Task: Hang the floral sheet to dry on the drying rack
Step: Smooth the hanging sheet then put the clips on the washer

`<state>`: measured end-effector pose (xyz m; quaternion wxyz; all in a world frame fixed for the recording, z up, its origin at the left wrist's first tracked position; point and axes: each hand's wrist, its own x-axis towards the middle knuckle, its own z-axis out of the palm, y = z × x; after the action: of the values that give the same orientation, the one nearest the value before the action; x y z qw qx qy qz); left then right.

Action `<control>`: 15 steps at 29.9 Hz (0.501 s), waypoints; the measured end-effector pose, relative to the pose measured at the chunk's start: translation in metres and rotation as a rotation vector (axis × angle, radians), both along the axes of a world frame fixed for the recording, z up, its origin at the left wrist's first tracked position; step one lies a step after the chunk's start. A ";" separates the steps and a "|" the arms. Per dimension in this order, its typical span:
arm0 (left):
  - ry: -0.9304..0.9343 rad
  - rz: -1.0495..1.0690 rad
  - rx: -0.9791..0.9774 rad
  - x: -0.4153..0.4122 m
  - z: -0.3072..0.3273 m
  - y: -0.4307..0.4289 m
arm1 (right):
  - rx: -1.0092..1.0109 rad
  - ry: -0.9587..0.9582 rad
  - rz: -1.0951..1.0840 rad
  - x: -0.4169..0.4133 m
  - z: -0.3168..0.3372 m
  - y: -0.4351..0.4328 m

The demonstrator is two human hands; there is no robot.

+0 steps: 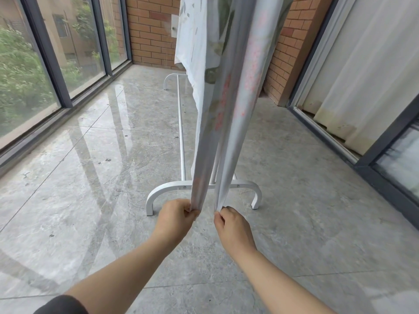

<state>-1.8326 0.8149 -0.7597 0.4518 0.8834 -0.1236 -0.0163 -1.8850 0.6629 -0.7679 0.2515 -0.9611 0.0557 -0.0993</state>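
We see the floral sheet (235,105) hanging down in two folds over the white drying rack (172,189). Our left hand (175,217) pinches the bottom edge of the left fold, fingers curled around it; our right hand (233,225) pinches the right fold's bottom edge. Both hands are low above the tiled floor (90,177).

Glossy grey floor (90,177); brick wall (149,30) behind; windows (74,41) left; possibly white shirt (195,41).
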 end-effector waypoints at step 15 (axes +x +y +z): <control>-0.059 -0.093 -0.159 0.004 0.008 -0.002 | 0.144 0.010 0.008 0.010 0.007 -0.010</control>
<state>-1.8284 0.8130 -0.7514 0.5156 0.8380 -0.1785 -0.0012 -1.8746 0.6529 -0.7605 0.3202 -0.9412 0.0600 -0.0893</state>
